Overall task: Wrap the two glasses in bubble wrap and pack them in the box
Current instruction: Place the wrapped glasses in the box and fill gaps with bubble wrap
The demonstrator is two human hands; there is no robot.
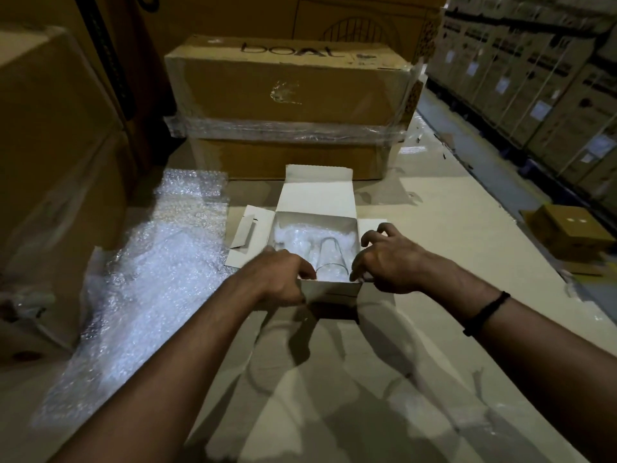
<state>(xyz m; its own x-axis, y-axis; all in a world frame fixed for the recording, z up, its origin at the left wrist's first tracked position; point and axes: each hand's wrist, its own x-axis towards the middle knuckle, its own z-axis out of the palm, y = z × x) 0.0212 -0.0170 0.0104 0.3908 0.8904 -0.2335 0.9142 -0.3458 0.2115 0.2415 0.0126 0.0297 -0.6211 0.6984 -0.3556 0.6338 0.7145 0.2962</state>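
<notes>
The small white box (334, 290) sits open on the pale surface, lid flap (316, 197) standing at its far side. In its right half one glass (332, 259) lies on its side, mouth toward the near wall; I cannot tell whether wrap covers it. A white padded bundle (293, 242) fills the left half, probably the other glass, cushioned against knocks.

The left hand (283, 277) curls its fingers over the near rim and grips the near flap, likely steadying the box for closing. The right hand (384, 259) has bent, spread fingers with tips at the near right corner; whether it pinches anything is unclear.

A loose bubble wrap sheet (150, 279) lies left of the box. Beyond stands a taped carton (287, 88) printed "boAt". Stacked cartons (534, 78) at far right carry labels too blurred to read.
</notes>
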